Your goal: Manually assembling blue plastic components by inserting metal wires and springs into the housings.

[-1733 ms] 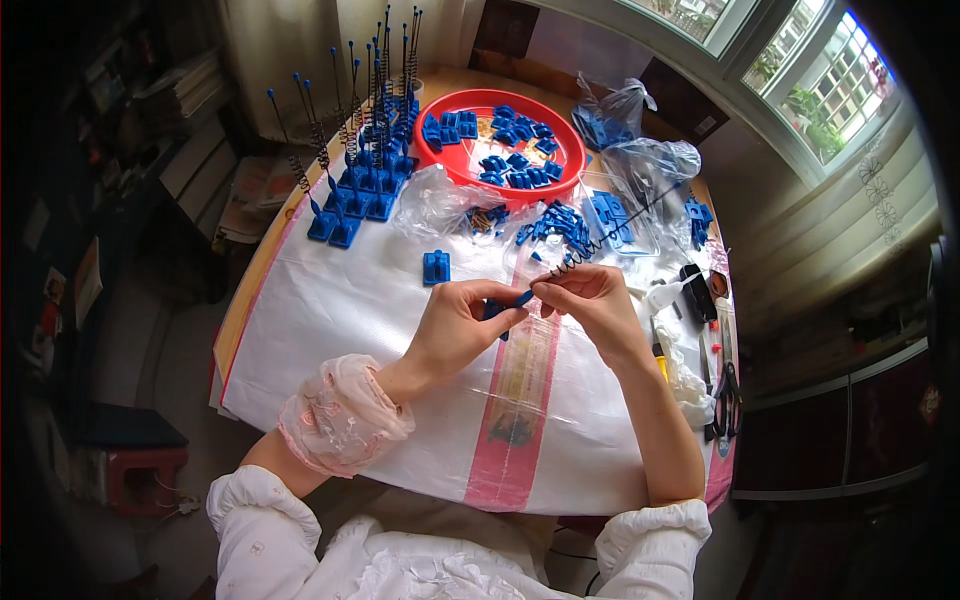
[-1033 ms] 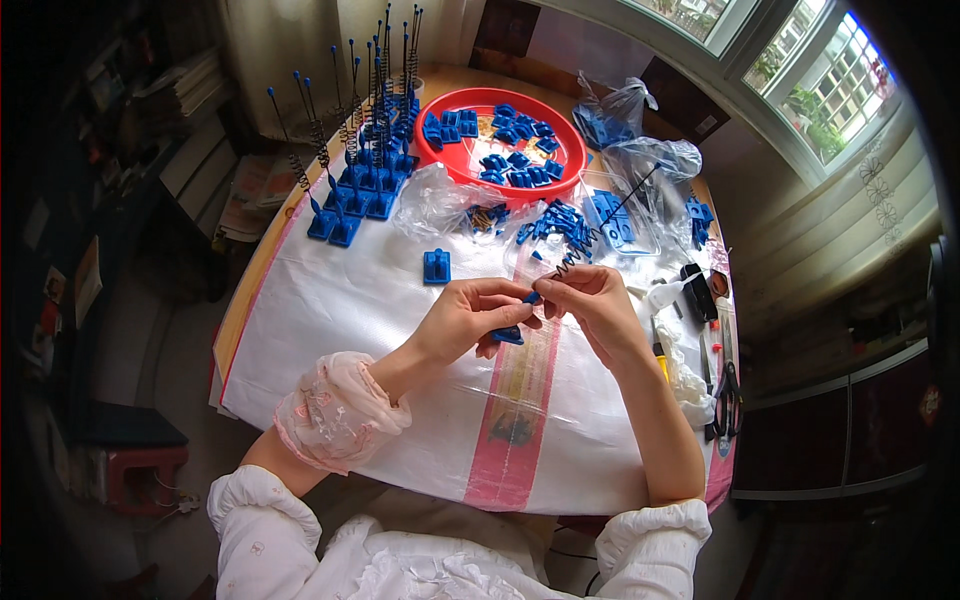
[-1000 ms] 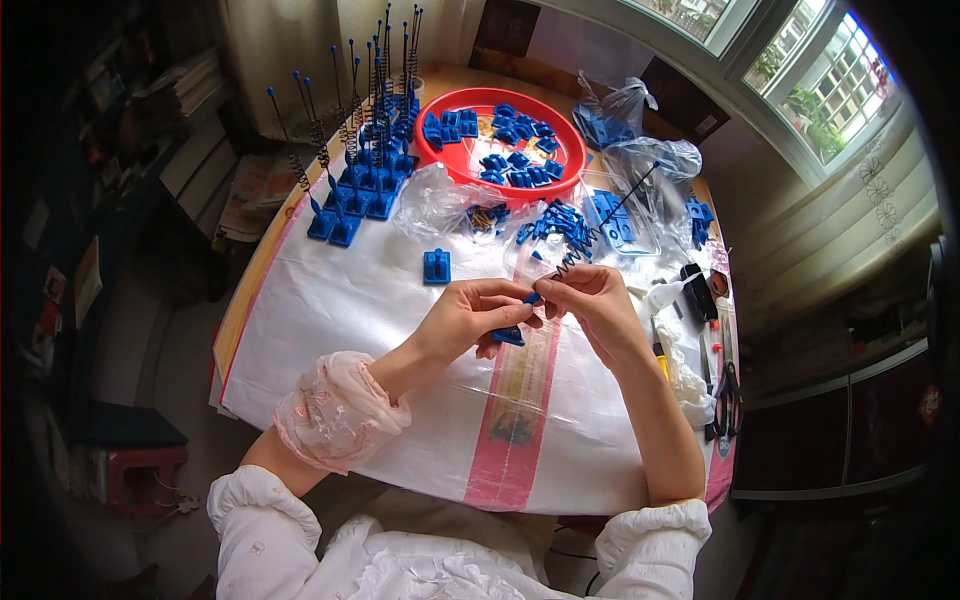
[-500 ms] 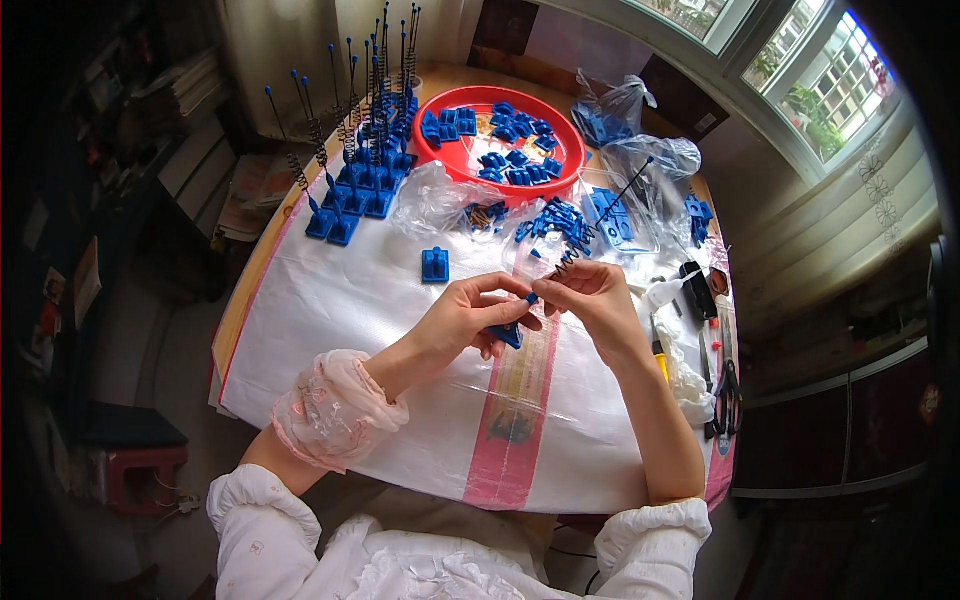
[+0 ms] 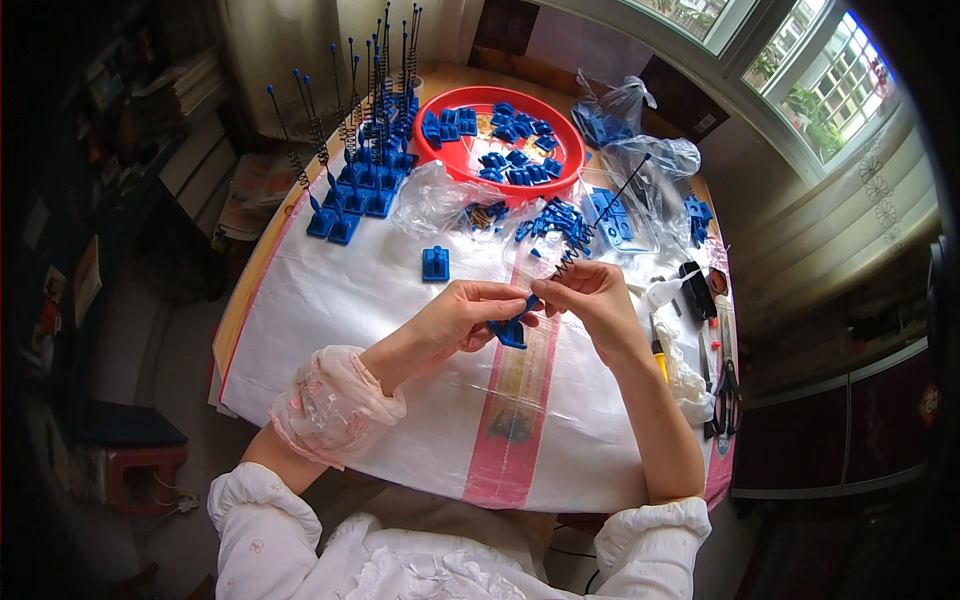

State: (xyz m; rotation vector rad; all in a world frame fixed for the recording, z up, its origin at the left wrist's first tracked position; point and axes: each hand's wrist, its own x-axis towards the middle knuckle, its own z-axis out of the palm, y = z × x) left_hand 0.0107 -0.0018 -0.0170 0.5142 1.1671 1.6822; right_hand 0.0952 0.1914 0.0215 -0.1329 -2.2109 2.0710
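Note:
Over the middle of the table, my left hand (image 5: 462,318) is closed around a blue plastic base (image 5: 511,336), its thumb and forefinger pinching the narrow blue neck. My right hand (image 5: 595,305) pinches the lower end of a black coil-spring rod (image 5: 622,192) where it meets that neck. The rod slants up to the far right and ends in a small blue tip. Fingers hide the exact joint. Beyond my left hand a single blue base (image 5: 436,264) lies on the white sheet (image 5: 330,310).
Several assembled spring rods on blue bases (image 5: 352,195) stand at far left. A red round tray (image 5: 577,140) holds blue parts. Nearer lie loose blue parts (image 5: 555,222), plastic bags (image 5: 430,200) and a clear box (image 5: 620,225). Scissors (image 5: 729,395) and a white bottle (image 5: 662,292) are at right.
My left thumb and forefinger have closed onto the blue neck, and the base has turned in that hand. My right hand has stayed nearly still, with the rod shifting only slightly.

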